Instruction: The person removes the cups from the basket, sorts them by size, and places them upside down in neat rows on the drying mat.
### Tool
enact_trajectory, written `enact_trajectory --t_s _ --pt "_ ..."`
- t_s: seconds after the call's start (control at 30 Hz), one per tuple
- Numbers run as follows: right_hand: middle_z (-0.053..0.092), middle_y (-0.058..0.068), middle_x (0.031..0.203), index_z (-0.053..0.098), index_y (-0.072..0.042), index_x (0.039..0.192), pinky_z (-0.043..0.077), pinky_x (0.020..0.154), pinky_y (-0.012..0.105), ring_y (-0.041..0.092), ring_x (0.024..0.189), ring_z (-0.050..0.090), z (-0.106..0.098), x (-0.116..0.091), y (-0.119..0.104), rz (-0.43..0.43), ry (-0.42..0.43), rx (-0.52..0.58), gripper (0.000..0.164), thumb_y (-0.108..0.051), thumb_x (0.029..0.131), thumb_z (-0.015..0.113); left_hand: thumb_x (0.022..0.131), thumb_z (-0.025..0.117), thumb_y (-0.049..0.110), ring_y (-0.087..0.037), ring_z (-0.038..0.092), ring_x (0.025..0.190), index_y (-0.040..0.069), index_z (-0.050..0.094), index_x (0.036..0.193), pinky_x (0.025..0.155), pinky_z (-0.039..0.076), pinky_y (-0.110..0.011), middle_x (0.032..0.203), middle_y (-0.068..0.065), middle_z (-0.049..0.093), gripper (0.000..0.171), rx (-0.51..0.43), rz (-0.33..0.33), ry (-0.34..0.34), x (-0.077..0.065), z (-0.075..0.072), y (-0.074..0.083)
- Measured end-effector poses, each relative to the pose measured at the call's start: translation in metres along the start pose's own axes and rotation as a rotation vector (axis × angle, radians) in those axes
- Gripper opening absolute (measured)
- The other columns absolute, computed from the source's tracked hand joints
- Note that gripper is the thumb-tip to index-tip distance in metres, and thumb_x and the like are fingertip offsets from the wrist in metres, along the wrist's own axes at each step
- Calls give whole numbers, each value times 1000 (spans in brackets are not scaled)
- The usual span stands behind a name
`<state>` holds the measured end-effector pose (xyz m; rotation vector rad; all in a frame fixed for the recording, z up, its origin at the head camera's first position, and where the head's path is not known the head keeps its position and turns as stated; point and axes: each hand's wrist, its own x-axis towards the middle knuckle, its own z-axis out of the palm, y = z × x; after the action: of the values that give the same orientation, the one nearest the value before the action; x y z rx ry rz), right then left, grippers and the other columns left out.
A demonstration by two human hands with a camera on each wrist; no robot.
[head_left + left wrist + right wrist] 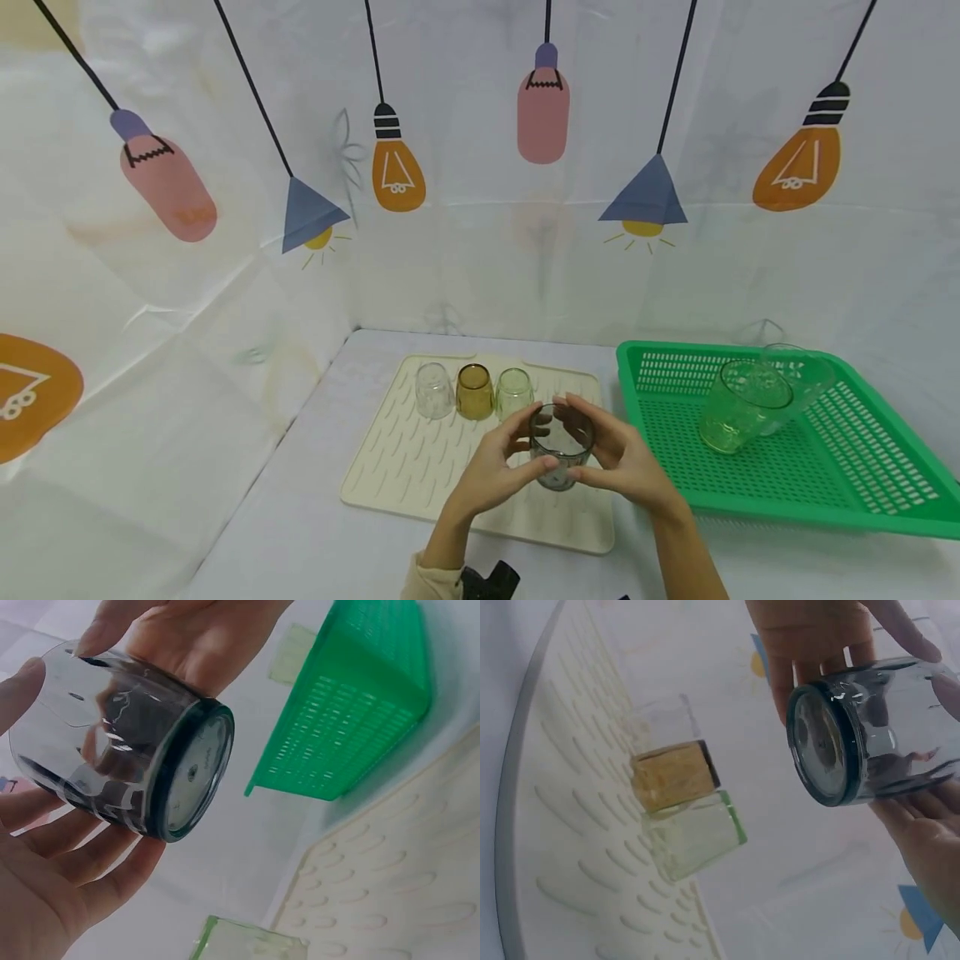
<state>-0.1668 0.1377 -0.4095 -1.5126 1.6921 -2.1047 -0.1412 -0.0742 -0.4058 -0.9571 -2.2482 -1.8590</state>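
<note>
A grey-tinted drinking glass (557, 478) is held between both hands above the front right part of the cream drying mat (397, 475). My left hand (491, 471) grips it from the left, thumb and fingers curved round its side. On the opposite side my right hand (633, 462) holds it the same way. In the left wrist view the thick round base (196, 774) of the glass shows, with small markings on it. Behind the hands, a clear glass (433, 392), an amber glass (475, 392) and a pale green glass (514, 390) stand in a row on the mat.
To the right sits a green perforated plastic basket (795, 518). Inside it lean a yellow-green looking glass (738, 412) and a clear glass (813, 375). White sheeting (480, 275) printed with lamps hangs behind and at the left of the white-covered table (300, 508).
</note>
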Motion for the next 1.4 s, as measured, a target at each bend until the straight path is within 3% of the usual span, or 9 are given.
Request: enact_trajectory --t_s 0.27,0.43,0.57,0.67,0.87,1.03,1.4 --pt "35 32 142 22 20 138 33 107 28 17 134 39 6 1 0 80 68 -126 78 18 75 67 82 74 16 -23 56 113 0 37 141 91 49 -32 125 -12 57 71 104 -68 53 0 2 10" --pt "40 19 144 25 20 137 32 107 24 13 133 40 13 3 2 60 102 -210 75 17 75 68 79 77 23 -23 58 110 -4 38 138 90 50 -35 121 -12 60 76 175 -116 124 2 9 18" --pt "40 30 139 29 18 137 33 106 21 11 131 42 19 5 3 21 136 -294 76 20 72 68 77 76 30 -27 58 109 -7 40 135 88 51 -37 120 -16 59 78 235 -146 212 3 17 21" --pt "39 36 135 31 15 138 34 104 19 7 130 43 24 5 4 43 168 -354 78 20 70 69 75 77 36 -28 60 105 -7 43 133 83 53 -36 119 -17 60 80 321 -179 284 4 23 22" --pt "41 36 135 34 11 139 35 103 17 5 128 43 30 4 5 100 200 -422 79 14 71 73 70 80 41 -27 62 94 -6 52 124 70 53 -32 106 -13 64 77 485 -208 378 6 29 26" --pt "42 37 132 35 12 138 37 102 17 7 127 45 30 3 5 99 198 -453 79 12 70 75 65 83 37 -25 64 89 -3 58 117 68 53 -30 100 -12 66 70 485 -206 382 6 24 26" --pt "45 30 136 39 9 137 36 102 17 0 127 41 29 -4 8 169 218 -533 76 1 72 79 63 85 35 -28 63 90 -2 56 122 68 52 -31 103 -14 66 75 447 -234 394 0 10 22"
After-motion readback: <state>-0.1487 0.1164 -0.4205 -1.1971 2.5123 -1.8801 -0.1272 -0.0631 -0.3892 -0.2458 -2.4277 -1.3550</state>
